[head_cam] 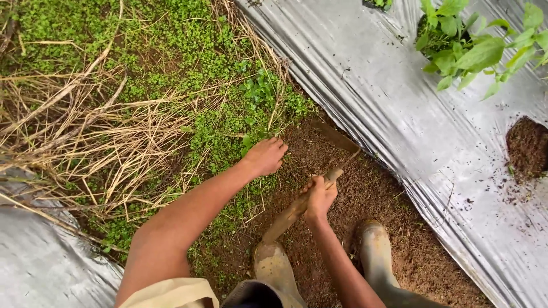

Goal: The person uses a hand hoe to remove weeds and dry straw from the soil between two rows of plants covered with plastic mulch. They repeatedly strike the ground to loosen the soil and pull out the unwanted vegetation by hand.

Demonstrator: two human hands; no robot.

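**Hoe in fist, fingers in the weeds**

Right hand (318, 199) wrapped tight round worn wooden hoe handle (297, 208), thin dark blade (334, 137) angled into bare brown soil (365, 194), likely for scraping. Left hand (265, 155) loosely curled, fingertips touching low green weeds (228, 122) at soil's edge. Muddy rubber boots (374, 251) planted behind. Silver plastic mulch sheet (399, 108) alongside, dry straw (97, 137) further left.

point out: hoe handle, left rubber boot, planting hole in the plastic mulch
hoe handle (291, 214), head view, mid-shaft below the right hand
left rubber boot (273, 265), head view, muddy toe
planting hole (528, 147), head view, bare soil inside the cut
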